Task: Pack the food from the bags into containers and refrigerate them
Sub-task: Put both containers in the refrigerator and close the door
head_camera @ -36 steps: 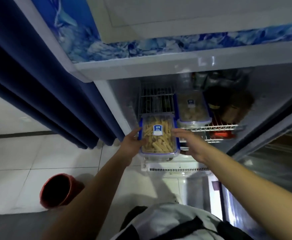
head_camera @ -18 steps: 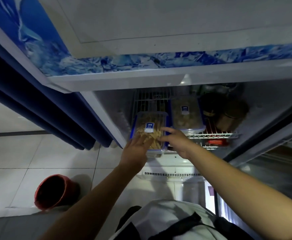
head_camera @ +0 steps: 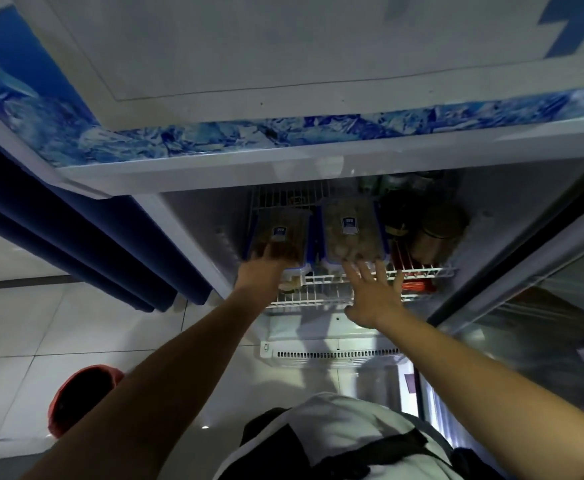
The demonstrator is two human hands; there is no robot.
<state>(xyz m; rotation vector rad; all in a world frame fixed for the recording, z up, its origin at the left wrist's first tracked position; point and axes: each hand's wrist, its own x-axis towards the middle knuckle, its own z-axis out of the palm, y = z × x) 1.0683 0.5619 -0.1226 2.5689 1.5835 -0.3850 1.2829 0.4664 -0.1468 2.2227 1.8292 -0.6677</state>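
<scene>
Two clear lidded food containers sit side by side on the white wire shelf (head_camera: 321, 279) inside the open refrigerator (head_camera: 318, 168). The left container (head_camera: 278, 233), with blue clips and a small label on its lid, lies at the left end of the shelf, its near end just past the front rail. The left hand (head_camera: 266, 268) rests against that near end; its fingers are in shadow over the lid, so I cannot tell whether they are curled on it or laid flat. The right hand (head_camera: 373, 292) is spread, fingers straight and apart, holding nothing, its fingertips close to the near end of the right container (head_camera: 349, 230); contact cannot be made out. To the right of the containers stand a few dark jars (head_camera: 436, 233), near but apart. As a judgement, the container is a rigid plastic box, moderately light with pale food inside, smooth and a little slippery; it should slide easily on the wire rails but could catch on a crossbar. The best hold is across the short near end or along both long sides at the clips, never by the lid alone. An orange bucket (head_camera: 82, 396) stands on the tiled floor (head_camera: 23, 323) at lower left.
</scene>
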